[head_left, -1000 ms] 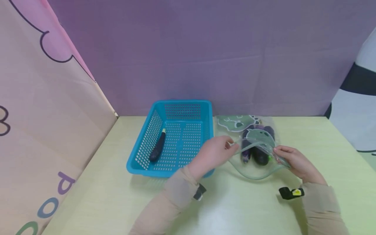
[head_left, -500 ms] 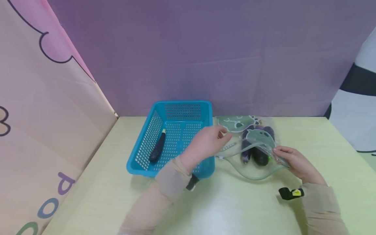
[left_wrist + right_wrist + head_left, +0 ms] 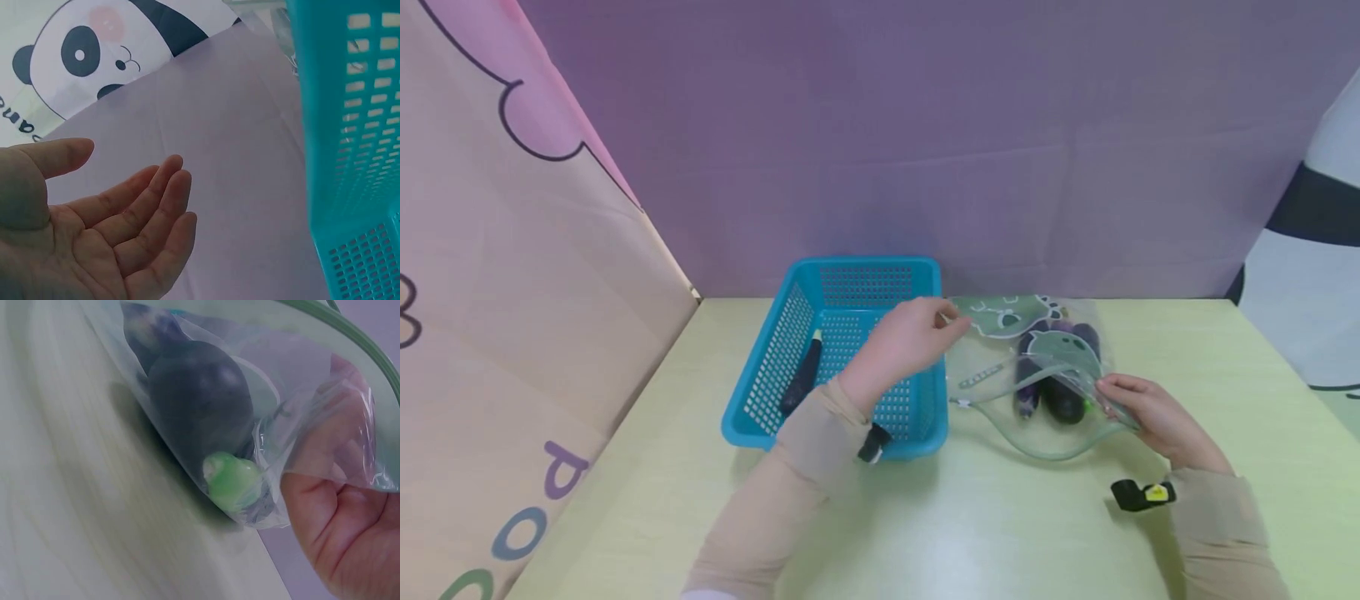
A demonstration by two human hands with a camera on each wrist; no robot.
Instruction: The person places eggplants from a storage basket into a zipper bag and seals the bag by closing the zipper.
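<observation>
A clear zip bag (image 3: 992,429) with green cartoon prints lies on the right, its green-edged mouth gaping toward me. Several eggplants (image 3: 1066,400) are inside it; the right wrist view shows one dark eggplant (image 3: 200,400) with a green stem end. My right hand (image 3: 1157,417) pinches the bag's right edge near the mouth. My left hand (image 3: 906,337) hangs over the right side of the blue basket (image 3: 835,265), holding nothing; in the left wrist view its fingers (image 3: 150,206) are relaxed and apart from the thumb. One slim eggplant (image 3: 803,375) lies along the basket's left side.
A pale yellow-green table (image 3: 1000,525) carries the basket and bag. Behind it hangs a purple backdrop (image 3: 880,142), with a printed cloth wall (image 3: 550,308) on the left. The bag's slider (image 3: 962,403) sits close beside the basket's right wall.
My left hand has left the bag's mouth and moved left and away from me, over the basket. The right hand stays put at the bag's edge.
</observation>
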